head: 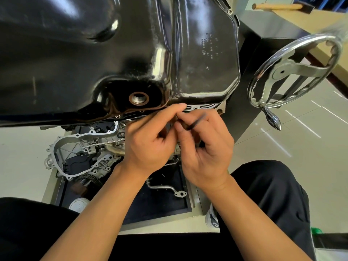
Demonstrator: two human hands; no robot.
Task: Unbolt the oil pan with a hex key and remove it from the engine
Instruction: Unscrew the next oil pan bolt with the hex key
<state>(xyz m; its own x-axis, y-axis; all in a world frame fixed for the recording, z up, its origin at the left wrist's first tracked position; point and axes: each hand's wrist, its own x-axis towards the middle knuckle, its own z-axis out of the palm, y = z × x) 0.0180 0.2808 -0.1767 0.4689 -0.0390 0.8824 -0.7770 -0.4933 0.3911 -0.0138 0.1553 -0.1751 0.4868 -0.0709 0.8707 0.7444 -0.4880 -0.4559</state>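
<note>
The black glossy oil pan (116,53) fills the upper left, with its open drain hole (139,98) near the front flange. My right hand (205,146) pinches a thin black hex key (196,121) just below the pan's front edge. My left hand (150,138) has its fingers curled and meets the key's tip with thumb and forefinger; whether it pinches a small bolt there is hidden. A bolt head (117,116) sits in the flange left of my hands.
A chrome handwheel (293,72) of the engine stand is at the right. Below the pan lies a dark tray (163,204) with an aluminium cover (81,149), a chain sprocket and a thin metal pipe (163,189). A wooden-handled hammer (278,6) lies top right.
</note>
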